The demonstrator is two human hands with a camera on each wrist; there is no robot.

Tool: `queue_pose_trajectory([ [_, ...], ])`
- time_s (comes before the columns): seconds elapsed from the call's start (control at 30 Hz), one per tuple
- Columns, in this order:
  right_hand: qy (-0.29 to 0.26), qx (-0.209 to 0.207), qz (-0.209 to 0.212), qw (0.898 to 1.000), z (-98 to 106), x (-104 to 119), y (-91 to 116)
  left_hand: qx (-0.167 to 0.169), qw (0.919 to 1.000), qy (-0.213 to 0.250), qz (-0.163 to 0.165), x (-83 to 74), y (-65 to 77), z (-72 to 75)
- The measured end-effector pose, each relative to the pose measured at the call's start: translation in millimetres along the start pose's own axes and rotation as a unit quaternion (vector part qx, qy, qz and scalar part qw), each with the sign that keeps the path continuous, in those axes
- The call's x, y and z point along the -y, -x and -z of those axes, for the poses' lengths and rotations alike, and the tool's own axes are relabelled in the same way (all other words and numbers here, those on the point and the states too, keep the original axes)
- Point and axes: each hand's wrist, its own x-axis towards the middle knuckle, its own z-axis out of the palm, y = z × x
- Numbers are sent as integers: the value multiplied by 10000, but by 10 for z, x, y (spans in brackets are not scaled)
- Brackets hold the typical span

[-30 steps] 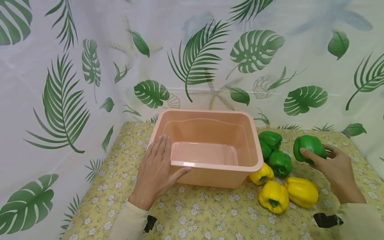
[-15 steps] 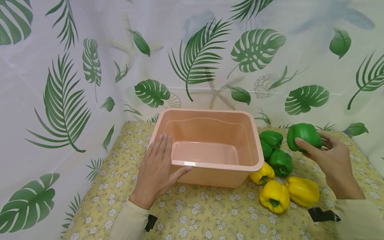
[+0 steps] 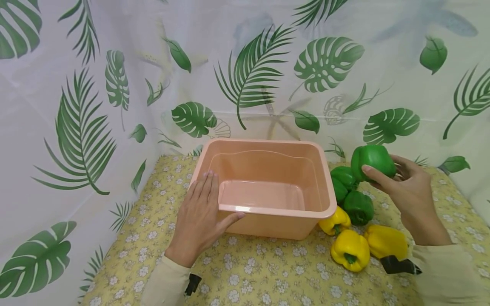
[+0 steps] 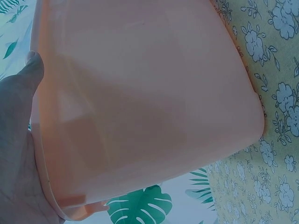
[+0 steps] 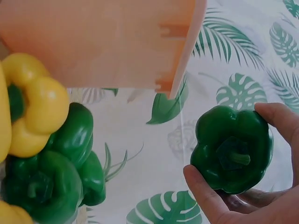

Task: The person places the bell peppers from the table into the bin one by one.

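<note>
My right hand (image 3: 410, 193) grips a green bell pepper (image 3: 372, 162), thumb on the near side and fingers round the far side. In the right wrist view the held pepper (image 5: 232, 149) shows its stem toward the camera. It is raised above the other peppers, to the right of a peach plastic basin (image 3: 268, 221). My left hand (image 3: 200, 212) lies with straight fingers over the basin's front left corner, thumb along the front rim. The left wrist view shows that thumb (image 4: 32, 70) at the rim and the basin's outer wall (image 4: 154, 93).
Beside the basin's right wall sit several green bell peppers (image 3: 358, 208), with yellow bell peppers (image 3: 350, 250) in front of them. A yellow floral cloth (image 3: 268, 272) covers the table. White leaf-print sheeting (image 3: 153, 106) hangs behind and on the left.
My right hand has carried the green pepper up and to the left, toward the basin. My left hand has stayed on the basin's corner.
</note>
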Motion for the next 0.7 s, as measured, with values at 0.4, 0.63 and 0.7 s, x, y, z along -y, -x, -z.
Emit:
queue_pose_trajectory([
  [0.4, 290, 33, 258, 9992, -177, 67, 54, 21, 10000, -19, -2, -2, 2, 4],
  [0.63, 574, 145, 443, 9973, -280, 90, 85, 22, 10000, -14, -12, 0, 3, 5],
  [0.7, 666, 195, 474, 9965, -306, 100, 96, 10, 10000, -23, -12, -2, 1, 6],
])
